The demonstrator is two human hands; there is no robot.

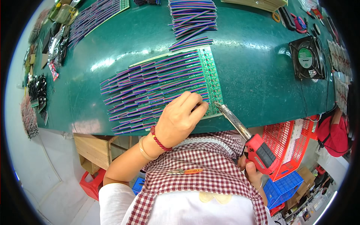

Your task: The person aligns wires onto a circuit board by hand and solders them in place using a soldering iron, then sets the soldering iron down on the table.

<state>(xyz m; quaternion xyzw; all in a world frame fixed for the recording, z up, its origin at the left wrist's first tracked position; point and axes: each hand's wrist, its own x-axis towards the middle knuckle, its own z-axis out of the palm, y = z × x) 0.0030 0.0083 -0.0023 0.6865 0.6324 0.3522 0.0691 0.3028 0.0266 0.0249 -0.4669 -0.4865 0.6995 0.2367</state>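
Green tabletop; black fan at right; loose wire bundle at top; red basket and blue crate below the edge; red stool on floor; wooden shelf.

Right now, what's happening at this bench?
A person is soldering at a green table. The left hand presses down on the striped wire bundles fanned across a green circuit board panel, its fingers by the lower right rows. The right hand grips a red-handled soldering iron, tip close to the panel's lower right edge. A small fan sits to the right, with more loose wires behind.
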